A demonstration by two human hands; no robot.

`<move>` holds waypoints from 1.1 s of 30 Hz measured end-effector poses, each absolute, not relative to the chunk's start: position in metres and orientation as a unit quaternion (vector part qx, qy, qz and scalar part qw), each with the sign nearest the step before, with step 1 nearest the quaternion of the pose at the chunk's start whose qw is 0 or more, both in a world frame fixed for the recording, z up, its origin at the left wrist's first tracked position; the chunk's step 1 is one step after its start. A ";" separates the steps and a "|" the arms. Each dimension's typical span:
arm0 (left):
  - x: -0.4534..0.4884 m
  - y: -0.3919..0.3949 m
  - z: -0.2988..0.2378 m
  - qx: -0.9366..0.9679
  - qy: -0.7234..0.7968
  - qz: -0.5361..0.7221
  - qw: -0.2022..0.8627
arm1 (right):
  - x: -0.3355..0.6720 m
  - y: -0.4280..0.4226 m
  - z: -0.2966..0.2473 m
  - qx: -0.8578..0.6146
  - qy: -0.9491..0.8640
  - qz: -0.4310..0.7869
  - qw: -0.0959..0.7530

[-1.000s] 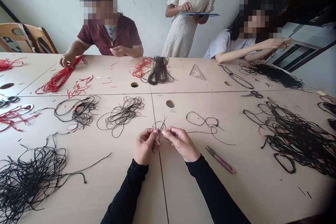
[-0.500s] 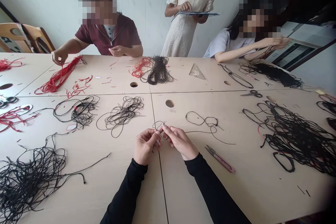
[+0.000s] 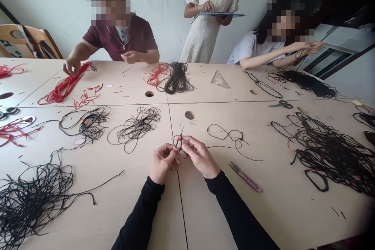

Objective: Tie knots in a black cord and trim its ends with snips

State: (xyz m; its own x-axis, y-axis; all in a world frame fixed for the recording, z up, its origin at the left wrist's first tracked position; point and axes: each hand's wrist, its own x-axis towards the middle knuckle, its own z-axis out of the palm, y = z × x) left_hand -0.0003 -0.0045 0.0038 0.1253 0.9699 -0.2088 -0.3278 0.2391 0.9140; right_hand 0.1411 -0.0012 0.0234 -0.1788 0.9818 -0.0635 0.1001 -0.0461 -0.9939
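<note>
My left hand (image 3: 163, 161) and my right hand (image 3: 199, 154) meet just above the table, both in black sleeves. Each pinches the same thin black cord (image 3: 179, 140), whose small loops and loose ends stick up between the fingertips. A pair of pink thread snips (image 3: 245, 177) lies on the table right of my right hand. A single looped black cord (image 3: 227, 135) rests just beyond my right hand.
Tangles of black cord lie at the left front (image 3: 32, 197), the middle (image 3: 137, 124) and the right (image 3: 331, 152). Red cord bundles (image 3: 63, 88) lie by a seated person opposite. Another person sits at the far right, a third stands holding a clipboard. Scissors (image 3: 281, 104) and a triangle ruler (image 3: 219, 80) lie farther back.
My hands have drawn slightly closer together and the cord ends now stand up between the fingertips. The person opposite moved a hand along the red cords.
</note>
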 end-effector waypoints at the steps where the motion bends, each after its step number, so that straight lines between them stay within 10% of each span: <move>1: 0.000 -0.005 0.004 0.369 0.438 0.494 0.654 | 0.142 -0.001 0.023 -0.489 -0.561 0.527 0.411; 33: -0.002 -0.003 0.006 0.424 0.454 0.426 0.657 | 0.135 0.021 0.013 -0.417 -0.467 0.672 0.396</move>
State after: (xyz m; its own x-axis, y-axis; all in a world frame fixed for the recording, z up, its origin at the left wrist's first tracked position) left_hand -0.0024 -0.0028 0.0058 0.2247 0.9455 -0.2355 -0.1745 0.2768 0.9450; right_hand 0.1354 0.0213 0.0134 -0.3380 0.9216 -0.1909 -0.1422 -0.2506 -0.9576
